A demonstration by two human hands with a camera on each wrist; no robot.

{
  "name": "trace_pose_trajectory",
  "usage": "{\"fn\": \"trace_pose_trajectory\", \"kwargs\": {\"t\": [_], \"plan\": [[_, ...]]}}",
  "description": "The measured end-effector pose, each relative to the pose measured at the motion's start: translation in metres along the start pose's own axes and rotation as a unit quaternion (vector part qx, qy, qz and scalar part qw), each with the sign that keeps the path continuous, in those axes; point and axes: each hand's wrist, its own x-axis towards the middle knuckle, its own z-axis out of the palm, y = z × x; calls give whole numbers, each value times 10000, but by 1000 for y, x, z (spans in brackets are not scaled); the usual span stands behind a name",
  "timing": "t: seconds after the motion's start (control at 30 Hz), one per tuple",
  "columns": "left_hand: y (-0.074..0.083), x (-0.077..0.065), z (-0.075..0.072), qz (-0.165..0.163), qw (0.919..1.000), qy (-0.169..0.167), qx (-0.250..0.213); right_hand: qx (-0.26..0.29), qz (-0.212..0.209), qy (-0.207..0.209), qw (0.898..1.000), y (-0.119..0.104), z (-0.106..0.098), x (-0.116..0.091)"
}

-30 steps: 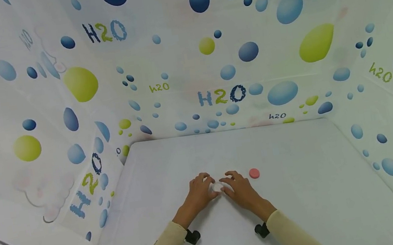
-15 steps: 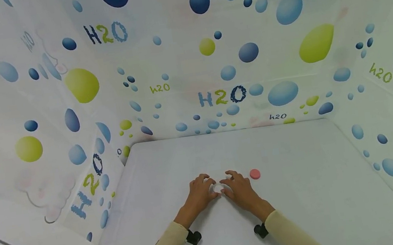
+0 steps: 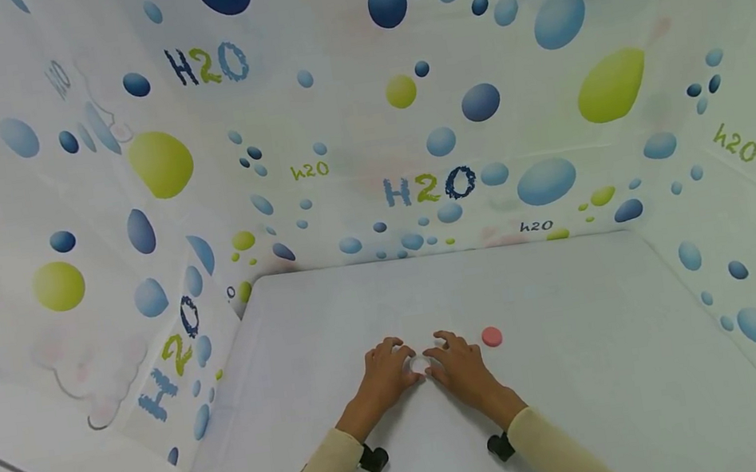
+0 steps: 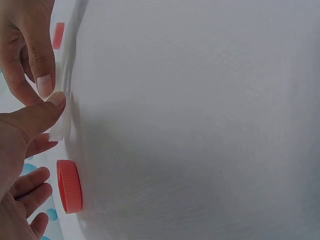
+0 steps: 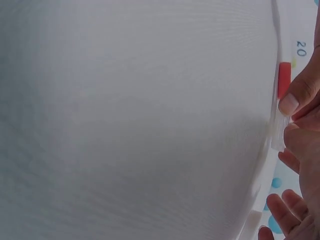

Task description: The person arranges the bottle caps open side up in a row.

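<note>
A white ribbed cap (image 3: 419, 365) is between my two hands, just above or on the white table. My left hand (image 3: 384, 374) pinches its left side with thumb and forefinger. My right hand (image 3: 459, 366) pinches the opposite side the same way; its other fingers stand loosely apart from the cap. To the right of my right hand lies a red cap (image 3: 491, 337). In the left wrist view a hollow red cap with a ribbed side (image 4: 71, 187) stands near my left fingers; the left hand hides it in the head view.
A pale, partly cut-off object (image 5: 250, 226) shows low in the right wrist view; its kind is unclear. The white table (image 3: 590, 400) ends at a back wall with a patterned curtain (image 3: 344, 95), with more curtain on both sides.
Both hands stay almost in the same place around the white cap. Their fingertips shift slightly on its rim. The red cap on the right lies where it was.
</note>
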Motion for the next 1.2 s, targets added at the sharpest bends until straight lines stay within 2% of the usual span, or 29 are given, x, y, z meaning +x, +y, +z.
{"fn": "trace_pose_trajectory", "kwargs": {"t": [0.27,0.5,0.9,1.03,1.2], "plan": [[1,0,2,-69,9999,-79,28,-122,-85,160,9998,0,2,-2],[0,1,6,-25,9999,12,121,-100,-11,10,9999,-1,0,-3],[6,5,6,-57,9998,-125,120,-152,22,-74,9999,3,0,-3],[10,5,6,19,9999,-123,-83,-75,-27,130,9999,8,-4,-2],[14,10,5,166,9998,-117,-78,119,-105,661,9977,20,-14,-1]]}}
